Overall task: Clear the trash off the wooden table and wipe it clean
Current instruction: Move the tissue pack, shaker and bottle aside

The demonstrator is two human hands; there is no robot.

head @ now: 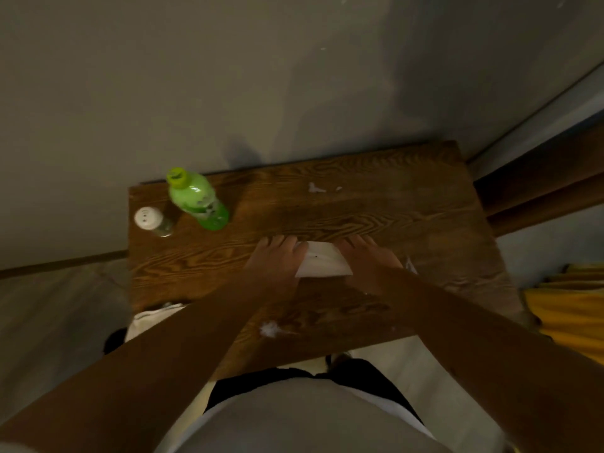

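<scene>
Two flat hands, my left hand [277, 256] and right hand [366, 259], fingers straight, press the folded white tissue [322, 263] onto the wooden worktop [376, 210]; it looks light, soft, tearable, best pinched at an edge.

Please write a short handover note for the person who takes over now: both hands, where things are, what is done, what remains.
Left hand and right hand: fingers flat, pressing the white tissue on the wooden table.
Green bottle and shaker stand at the far left corner.
White scraps remain: far edge, near edge, beside the right hand.
Left: remove scraps, finish wiping.
</scene>
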